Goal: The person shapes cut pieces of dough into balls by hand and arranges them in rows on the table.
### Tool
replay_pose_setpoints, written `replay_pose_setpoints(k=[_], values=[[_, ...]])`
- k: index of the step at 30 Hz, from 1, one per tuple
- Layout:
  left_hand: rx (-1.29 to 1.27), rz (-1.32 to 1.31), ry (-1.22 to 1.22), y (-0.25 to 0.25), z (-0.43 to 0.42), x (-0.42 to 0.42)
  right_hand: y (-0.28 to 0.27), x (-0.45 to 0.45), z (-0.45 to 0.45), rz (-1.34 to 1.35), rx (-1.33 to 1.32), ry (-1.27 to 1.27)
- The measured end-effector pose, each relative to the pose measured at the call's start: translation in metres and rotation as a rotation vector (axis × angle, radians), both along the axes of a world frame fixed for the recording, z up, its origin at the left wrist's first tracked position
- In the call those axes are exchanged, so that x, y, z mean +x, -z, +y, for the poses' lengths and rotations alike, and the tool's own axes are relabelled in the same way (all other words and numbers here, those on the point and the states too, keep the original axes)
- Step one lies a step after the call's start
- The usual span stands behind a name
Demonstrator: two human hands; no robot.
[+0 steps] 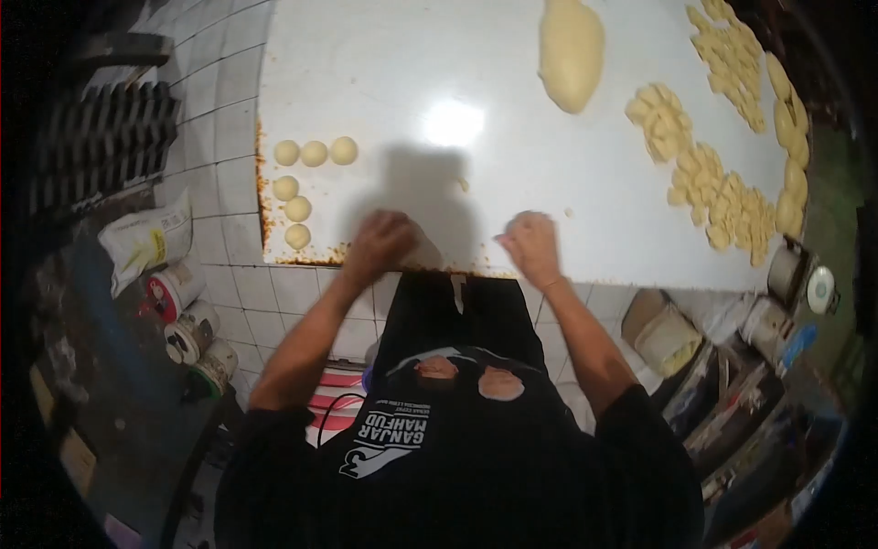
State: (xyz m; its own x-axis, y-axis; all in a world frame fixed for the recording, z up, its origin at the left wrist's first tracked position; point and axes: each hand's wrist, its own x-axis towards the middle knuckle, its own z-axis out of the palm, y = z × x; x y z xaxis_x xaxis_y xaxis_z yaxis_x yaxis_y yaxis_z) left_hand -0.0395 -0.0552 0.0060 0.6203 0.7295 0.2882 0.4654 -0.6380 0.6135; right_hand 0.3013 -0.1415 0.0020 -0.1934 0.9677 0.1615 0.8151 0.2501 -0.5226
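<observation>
My left hand (382, 240) is curled palm-down on the white tabletop near its front edge, fingers bent together; whatever lies under it is hidden. Farther right, my right hand (532, 243) also rests with its fingers curled in, and I cannot make out what they hold. Between and beyond the hands lies a small scrap of dough (462, 185). Left of my left hand, several round dough balls (297, 209) form an L near the table's left edge. A tiny dough bit (569, 212) sits just right of my right hand.
A large dough lump (572, 55) lies at the back. Piles of cut dough pieces (700, 178) and longer dough rolls (792, 174) line the right side. The table's front edge (439, 271) is crusted brown. Buckets (178, 291) and a sack (146, 240) stand at left.
</observation>
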Motion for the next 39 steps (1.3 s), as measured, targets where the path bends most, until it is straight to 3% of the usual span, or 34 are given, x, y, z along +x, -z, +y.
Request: replay_pose_setpoints(k=[1,2,3,5,6,8,11,14,15,16,18,20,22,24,25,26,28,29,31,32,35,37,38,39], values=[[0.138,0.266,0.052,0.013,0.023,-0.018,0.001,0.003,0.024,-0.113,-0.053,0.054],[0.12,0.481,-0.042,0.002,0.045,-0.001,-0.008,0.005,0.05,-0.23,-0.136,0.116],[0.089,0.491,-0.04,0.003,0.033,0.024,-0.025,-0.012,0.082,-0.116,0.124,0.196],[-0.006,0.213,-0.367,0.0,0.022,0.077,0.001,-0.049,0.045,-0.179,0.019,0.21],[0.014,0.194,-0.365,0.001,0.013,0.076,0.005,-0.05,0.041,-0.247,-0.042,0.239],[0.027,-0.065,-0.149,0.009,-0.026,0.036,-0.01,-0.014,0.011,0.053,0.083,-0.027],[-0.186,0.185,-0.005,0.031,0.007,-0.004,0.002,0.018,0.056,-0.186,-0.015,0.03],[-0.047,0.226,-0.483,0.04,0.013,0.068,0.0,-0.027,0.079,-0.108,-0.023,0.207],[-0.024,0.125,-0.328,0.025,-0.01,0.073,0.001,-0.027,0.055,-0.084,-0.049,0.068],[-0.007,0.004,-0.349,-0.003,-0.027,0.072,-0.005,-0.015,0.039,0.07,0.152,-0.021],[-0.037,-0.013,-0.185,0.018,-0.012,0.015,0.001,0.035,0.039,0.042,-0.054,-0.143],[0.011,0.332,-0.464,0.005,0.019,0.017,0.006,0.037,0.072,-0.136,0.048,-0.06],[0.024,0.118,-0.69,-0.01,0.039,0.066,-0.019,-0.004,0.096,-0.035,0.025,0.165],[-0.032,0.231,-0.538,0.008,0.0,0.073,-0.01,-0.002,0.063,0.04,0.05,0.031],[0.015,0.016,-0.378,-0.015,-0.012,0.065,0.003,0.006,0.043,0.105,0.051,-0.088],[0.026,0.026,-0.396,-0.014,-0.009,0.048,0.021,0.032,0.032,0.027,-0.071,-0.139],[0.198,0.329,-0.318,0.003,0.0,0.008,0.003,0.048,0.058,0.053,0.107,-0.109],[0.044,0.348,-0.553,0.0,0.014,0.018,-0.015,0.037,0.075,0.018,0.054,-0.012],[0.052,0.149,-0.592,-0.013,0.02,0.044,-0.031,0.001,0.087,0.077,0.059,0.131],[0.059,0.098,-0.546,-0.009,0.012,0.046,-0.028,-0.004,0.066,0.028,-0.085,0.12],[0.041,-0.018,-0.465,-0.023,-0.028,0.022,-0.046,0.01,0.035,0.02,0.07,-0.089],[-0.022,-0.028,-0.443,-0.026,-0.02,-0.002,-0.069,0.007,0.042,0.076,-0.283,0.192],[-0.082,-0.023,-0.403,-0.026,-0.014,-0.011,-0.08,-0.001,0.054,0.051,-0.287,0.194],[-0.172,-0.07,-0.484,-0.023,-0.003,-0.001,-0.115,-0.032,0.09,0.191,-0.462,0.245]])
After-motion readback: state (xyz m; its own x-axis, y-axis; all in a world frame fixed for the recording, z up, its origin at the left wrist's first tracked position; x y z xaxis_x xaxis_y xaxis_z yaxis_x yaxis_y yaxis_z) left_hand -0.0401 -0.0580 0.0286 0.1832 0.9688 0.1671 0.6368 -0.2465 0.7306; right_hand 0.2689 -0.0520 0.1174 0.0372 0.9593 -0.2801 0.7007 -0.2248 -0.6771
